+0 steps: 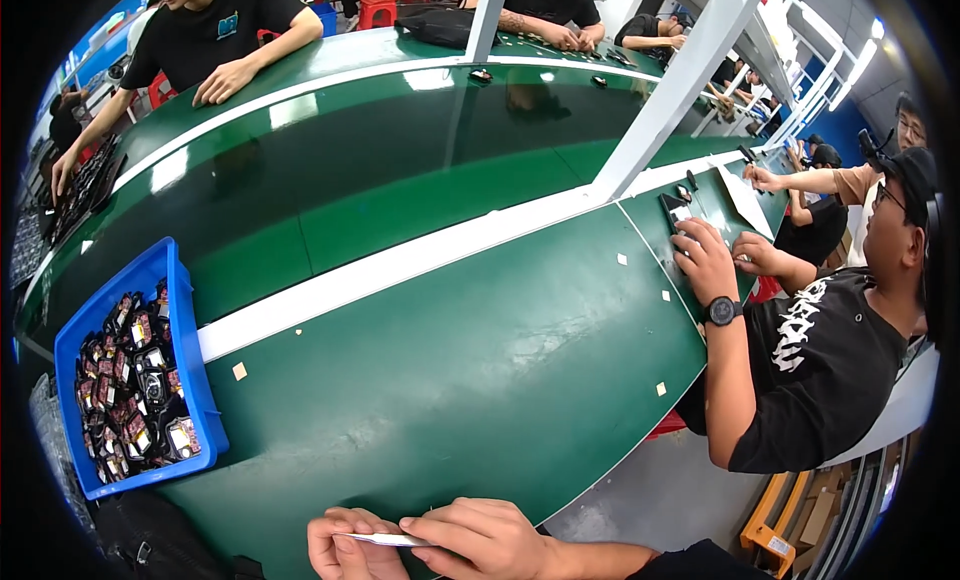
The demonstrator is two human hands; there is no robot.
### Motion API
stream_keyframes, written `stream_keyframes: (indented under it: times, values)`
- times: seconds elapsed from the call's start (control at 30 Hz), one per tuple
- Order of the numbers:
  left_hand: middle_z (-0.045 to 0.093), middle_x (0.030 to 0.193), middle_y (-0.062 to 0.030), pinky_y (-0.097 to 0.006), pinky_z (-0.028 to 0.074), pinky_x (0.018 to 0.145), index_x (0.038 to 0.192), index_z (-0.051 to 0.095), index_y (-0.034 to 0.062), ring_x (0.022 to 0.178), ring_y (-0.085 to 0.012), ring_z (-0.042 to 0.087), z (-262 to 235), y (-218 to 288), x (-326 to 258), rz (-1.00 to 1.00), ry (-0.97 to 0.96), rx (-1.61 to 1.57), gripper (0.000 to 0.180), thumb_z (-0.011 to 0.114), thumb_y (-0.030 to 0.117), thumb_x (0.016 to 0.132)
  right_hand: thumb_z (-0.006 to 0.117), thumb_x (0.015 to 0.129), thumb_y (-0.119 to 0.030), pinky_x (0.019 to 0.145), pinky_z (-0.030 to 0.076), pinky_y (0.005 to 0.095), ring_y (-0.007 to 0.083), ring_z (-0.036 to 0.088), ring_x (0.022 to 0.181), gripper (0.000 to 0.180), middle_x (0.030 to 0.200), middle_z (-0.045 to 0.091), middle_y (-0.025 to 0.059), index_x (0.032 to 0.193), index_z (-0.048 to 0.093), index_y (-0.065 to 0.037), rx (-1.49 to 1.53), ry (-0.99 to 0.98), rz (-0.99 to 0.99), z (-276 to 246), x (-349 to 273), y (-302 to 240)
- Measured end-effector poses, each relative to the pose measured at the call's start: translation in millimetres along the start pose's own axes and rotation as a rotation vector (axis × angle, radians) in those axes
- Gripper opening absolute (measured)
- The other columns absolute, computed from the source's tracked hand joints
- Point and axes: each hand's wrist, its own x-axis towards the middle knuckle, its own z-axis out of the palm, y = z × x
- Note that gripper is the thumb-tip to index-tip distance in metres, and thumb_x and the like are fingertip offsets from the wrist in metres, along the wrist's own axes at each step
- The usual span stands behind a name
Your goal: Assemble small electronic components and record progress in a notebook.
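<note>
Low in the head view, near the front edge of the green table, both my hands hold a thin, flat white piece, seen almost edge-on. My left hand pinches it between thumb and fingers at its left end. From the other side, my right hand grips its right end, fingers bent over it. What kind of piece it is, I cannot make out. Off to the left, apart from my hands, stands a blue plastic bin filled with small black-cased electronic parts showing reddish boards and white labels.
Small pale squares lie scattered on the tabletop. A white rail and a white post separate it from the dark conveyor belt. At right, a co-worker's hands handle dark parts. A black bag sits below the bin.
</note>
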Motion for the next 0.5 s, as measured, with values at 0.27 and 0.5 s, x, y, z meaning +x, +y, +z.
stream_keyframes:
  times: [0.27,0.5]
  values:
    - [0.056,0.102,-0.0098,-0.038,0.050,0.083,0.109,0.053,0.0054,0.090,-0.0217,0.055,0.7,3.7,2.5,-0.001,0.008,-0.032,0.015,0.056,0.020,0.107,0.077,0.084,-0.011,0.064,0.055,0.0376,0.0291,0.068,0.072,0.028,0.090,0.070,0.0135,0.109,0.070,0.001,0.059,-0.057,-0.011,-0.6,3.7,1.8]
    - [0.055,0.100,-0.0093,-0.038,0.050,0.083,0.107,0.052,0.0051,0.090,-0.0213,0.055,-3.3,-0.1,2.7,-0.050,0.001,-0.026,0.016,0.057,0.021,0.107,0.077,0.085,-0.011,0.064,0.055,0.0371,0.0287,0.068,0.072,0.028,0.090,0.070,0.0131,0.109,0.070,0.001,0.069,-0.003,0.012,0.3,11.4,7.4]
